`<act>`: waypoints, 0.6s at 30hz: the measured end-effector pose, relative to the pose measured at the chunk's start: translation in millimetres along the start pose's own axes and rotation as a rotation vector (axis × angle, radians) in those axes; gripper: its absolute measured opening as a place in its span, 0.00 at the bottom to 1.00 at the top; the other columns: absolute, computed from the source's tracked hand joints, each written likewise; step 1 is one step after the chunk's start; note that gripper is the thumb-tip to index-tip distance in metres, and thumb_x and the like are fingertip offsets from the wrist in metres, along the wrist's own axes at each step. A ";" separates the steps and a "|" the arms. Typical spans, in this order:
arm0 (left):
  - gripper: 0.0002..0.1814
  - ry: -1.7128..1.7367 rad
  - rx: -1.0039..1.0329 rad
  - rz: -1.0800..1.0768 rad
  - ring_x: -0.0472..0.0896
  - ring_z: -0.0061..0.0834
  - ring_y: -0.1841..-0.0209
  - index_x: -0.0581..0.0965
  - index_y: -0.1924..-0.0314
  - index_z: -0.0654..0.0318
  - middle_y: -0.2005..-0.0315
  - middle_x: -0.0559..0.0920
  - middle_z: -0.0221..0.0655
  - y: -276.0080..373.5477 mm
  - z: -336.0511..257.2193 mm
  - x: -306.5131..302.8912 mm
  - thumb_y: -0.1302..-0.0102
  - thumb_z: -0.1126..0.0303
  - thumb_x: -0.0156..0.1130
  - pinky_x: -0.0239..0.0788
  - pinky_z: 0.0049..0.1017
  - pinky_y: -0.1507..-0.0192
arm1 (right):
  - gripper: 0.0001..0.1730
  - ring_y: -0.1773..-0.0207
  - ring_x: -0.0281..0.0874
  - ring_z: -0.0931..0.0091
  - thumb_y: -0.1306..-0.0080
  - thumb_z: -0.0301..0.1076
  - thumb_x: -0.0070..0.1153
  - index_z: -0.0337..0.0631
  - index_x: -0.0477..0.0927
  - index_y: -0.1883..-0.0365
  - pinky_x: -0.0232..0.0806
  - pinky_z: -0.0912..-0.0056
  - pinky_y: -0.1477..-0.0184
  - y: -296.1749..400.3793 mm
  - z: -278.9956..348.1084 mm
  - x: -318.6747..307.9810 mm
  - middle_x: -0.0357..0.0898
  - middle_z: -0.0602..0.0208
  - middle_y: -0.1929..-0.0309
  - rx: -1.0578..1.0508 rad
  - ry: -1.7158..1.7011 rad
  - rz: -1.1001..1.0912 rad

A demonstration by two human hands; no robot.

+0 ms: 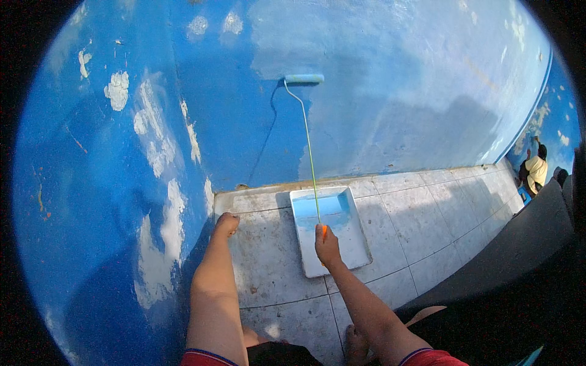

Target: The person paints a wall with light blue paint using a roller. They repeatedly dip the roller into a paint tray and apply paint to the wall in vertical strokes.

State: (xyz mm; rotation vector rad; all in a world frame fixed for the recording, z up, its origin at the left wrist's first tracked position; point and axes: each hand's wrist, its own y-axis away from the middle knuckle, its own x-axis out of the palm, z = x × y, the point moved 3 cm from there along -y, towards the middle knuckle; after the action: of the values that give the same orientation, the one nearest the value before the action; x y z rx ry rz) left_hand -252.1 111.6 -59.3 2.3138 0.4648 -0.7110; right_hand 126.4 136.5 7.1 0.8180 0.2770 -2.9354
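Note:
My right hand (327, 244) grips the orange handle (324, 231) of a long-framed paint roller. Its thin metal rod rises across the tray to the roller sleeve (304, 79), which rests against the wall where light blue paint (348, 123) meets darker blue (229, 119). Under the right hand, a white paint tray (336, 261) stands on the tiles with light blue paint (320, 206) in its far end. My left hand (227, 224) is held near the wall corner, left of the tray, its fingers curled with nothing visible in them.
White filler patches (160, 247) mark the left wall (105, 183). Grey floor tiles (393, 233) run along the wall's base. At far right, a person in a pale yellow shirt (535, 169) is by another blue wall, near a blue container (524, 196). A dark grey surface (512, 247) borders the right side.

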 end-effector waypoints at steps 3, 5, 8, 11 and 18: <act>0.23 0.009 0.004 -0.031 0.74 0.32 0.85 0.76 0.75 0.67 0.86 0.77 0.38 -5.7 8.9 -2.8 0.30 0.55 0.54 0.68 0.34 0.78 | 0.28 0.73 0.78 0.64 0.24 0.56 0.38 0.36 0.73 0.66 0.68 0.60 0.69 -2.1 -1.3 -1.2 0.74 0.56 0.79 -0.067 -0.007 -0.018; 0.23 0.001 0.006 -0.072 0.74 0.33 0.85 0.76 0.76 0.67 0.87 0.76 0.38 -12.4 18.1 0.4 0.30 0.55 0.54 0.68 0.34 0.78 | 0.28 0.77 0.78 0.65 0.25 0.56 0.39 0.36 0.72 0.64 0.68 0.58 0.74 -4.2 16.9 -5.2 0.74 0.58 0.82 0.018 -0.186 0.102; 0.23 -0.066 0.021 -0.010 0.75 0.33 0.85 0.75 0.76 0.68 0.86 0.77 0.39 1.4 -0.3 1.3 0.30 0.55 0.54 0.67 0.34 0.79 | 0.28 0.83 0.73 0.74 0.25 0.57 0.39 0.38 0.71 0.66 0.65 0.65 0.80 -12.9 54.1 -17.3 0.71 0.66 0.85 0.121 -0.383 0.202; 0.24 -0.014 -0.001 -0.036 0.73 0.32 0.86 0.75 0.77 0.69 0.86 0.76 0.39 6.0 -1.3 1.0 0.30 0.56 0.54 0.66 0.34 0.80 | 0.29 0.85 0.70 0.78 0.25 0.59 0.39 0.40 0.70 0.70 0.63 0.69 0.82 -13.1 41.7 -4.9 0.69 0.70 0.86 0.174 -0.451 0.266; 0.22 0.012 -0.002 -0.021 0.71 0.29 0.86 0.74 0.75 0.69 0.86 0.75 0.37 21.0 -7.0 -8.7 0.28 0.57 0.52 0.63 0.34 0.80 | 0.28 0.88 0.60 0.81 0.25 0.60 0.38 0.45 0.66 0.73 0.57 0.74 0.85 45.4 -44.4 23.1 0.62 0.75 0.87 0.341 -0.399 0.332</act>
State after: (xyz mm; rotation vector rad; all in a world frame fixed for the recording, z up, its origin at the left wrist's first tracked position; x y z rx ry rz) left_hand -246.0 100.2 -39.3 2.3153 0.4956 -0.7064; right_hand 134.9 99.9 -49.2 0.2496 -0.3590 -2.7689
